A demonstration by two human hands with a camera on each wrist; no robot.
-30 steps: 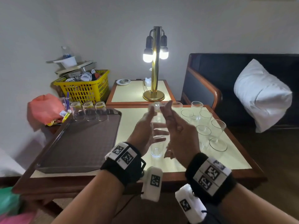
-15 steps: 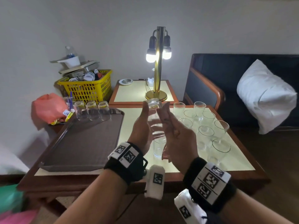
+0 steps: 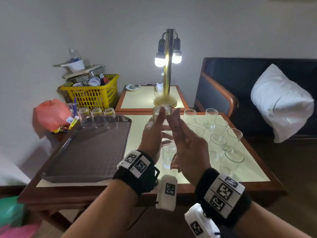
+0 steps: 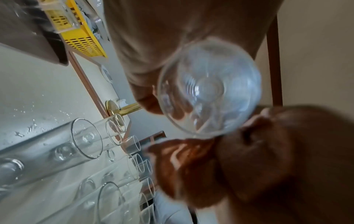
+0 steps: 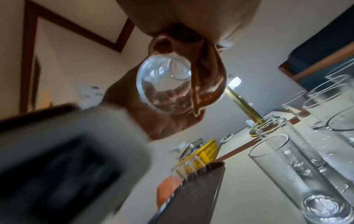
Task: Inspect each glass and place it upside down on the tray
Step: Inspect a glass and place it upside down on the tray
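Both hands hold one clear glass (image 3: pixel 162 111) between them in the air above the table, base up and mouth down. My left hand (image 3: pixel 151 133) wraps its fingers round the glass's left side. My right hand (image 3: pixel 187 143) lies against the right side, fingers stretched upward and thumb curled on the glass (image 5: pixel 164 84). The left wrist view looks into the glass's mouth (image 4: pixel 208 89). A brown tray (image 3: pixel 85 152) lies to the left, with three glasses (image 3: pixel 97 117) upside down along its far edge. Several upright glasses (image 3: pixel 217 140) stand at the right.
One upright glass (image 3: pixel 169 157) stands on the table right under my hands. A lit brass lamp (image 3: pixel 169 69) is on the side table behind. A yellow basket (image 3: pixel 92 95) and a red bag (image 3: pixel 51 114) sit beyond the tray. A sofa with a white pillow (image 3: pixel 281 102) is at the right.
My two hands have lifted the glass a little higher and further from me, and the right hand's fingers have stretched out along it. The glasses on the tray and table have not moved.
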